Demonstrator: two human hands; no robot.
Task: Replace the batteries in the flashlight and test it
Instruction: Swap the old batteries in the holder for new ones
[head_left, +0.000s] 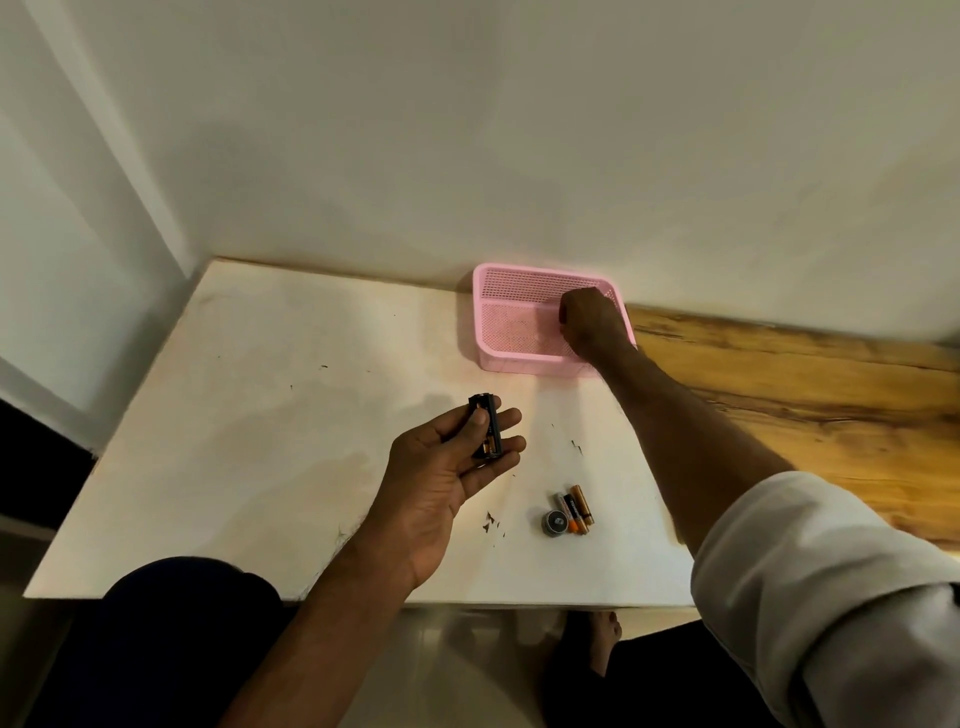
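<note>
My left hand (452, 467) lies palm up above the white table and holds a black battery holder (485, 426) between thumb and fingers; a copper-topped battery shows inside it. My right hand (589, 319) reaches into the pink basket (509, 358) at the back of the table, fingers curled downward; whatever they hold is hidden. Near the front right of the table lie three loose batteries (575, 509), orange and black, side by side. A small round dark flashlight cap (555, 522) sits against them on the left.
The white tabletop (260, 415) meets a wooden surface (805, 395) on the right. A plain wall stands directly behind the basket. My knees and a bare foot show below the table's front edge.
</note>
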